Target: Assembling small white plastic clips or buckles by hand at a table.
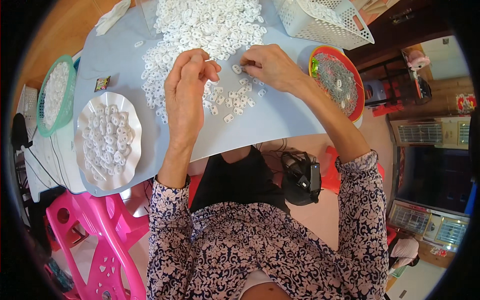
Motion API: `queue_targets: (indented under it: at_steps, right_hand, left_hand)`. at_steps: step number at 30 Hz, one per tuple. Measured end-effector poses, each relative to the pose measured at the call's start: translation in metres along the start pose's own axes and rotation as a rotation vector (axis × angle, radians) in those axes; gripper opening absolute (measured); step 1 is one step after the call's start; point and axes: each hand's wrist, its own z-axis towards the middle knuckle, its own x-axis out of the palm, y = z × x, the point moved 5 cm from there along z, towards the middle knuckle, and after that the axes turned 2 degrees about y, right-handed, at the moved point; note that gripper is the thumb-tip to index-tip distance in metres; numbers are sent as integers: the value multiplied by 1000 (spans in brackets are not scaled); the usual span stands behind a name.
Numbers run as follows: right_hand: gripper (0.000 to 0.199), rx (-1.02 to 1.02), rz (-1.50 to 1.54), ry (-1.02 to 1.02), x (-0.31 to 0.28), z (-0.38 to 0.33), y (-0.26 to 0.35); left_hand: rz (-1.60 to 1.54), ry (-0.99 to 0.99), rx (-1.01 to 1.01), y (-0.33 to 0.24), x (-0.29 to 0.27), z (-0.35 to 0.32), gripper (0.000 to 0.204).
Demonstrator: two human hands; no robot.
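Nearest, floral-print sleeves and a dark lap, with a pink plastic chair at lower left and a black device on the floor under the table edge. Above that, a pale blue table top spread across the middle. On its left side, a white scalloped plate filled with small white plastic pieces, just beside a green mesh basket that holds more of them; a small dark wrapper lying near the plate's top. At centre, left hand raised above the table, fingers curled close together, thumb and forefinger pinched on something thin and tiny near the fingertips; what exactly, cannot tell. Right hand just beside it, lowered to the table, fingers bent and tips closed over one of the scattered white pieces lying loose between and below both hands. Further back, a large heap of white pieces covering the far part of the table. At right, a round red-rimmed tray full of thin grey metal bits, partly hidden by the right wrist. Farthest, a white perforated basket at the top right corner and a crumpled white cloth at the top left.
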Motion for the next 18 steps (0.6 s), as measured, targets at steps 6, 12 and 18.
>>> queue_targets:
  at_steps: [6,12,18]
  right_hand:
    - [11,39,42,80,2,5,-3]
    - [11,28,-111,88,4,9,-3]
    - [8,62,-30,223,0,14,13]
  left_hand:
    - [153,14,23,7,0,-1,24]
    - [237,3,-7,11,3,0,22]
    - [374,-2,9,12,1,-2,20]
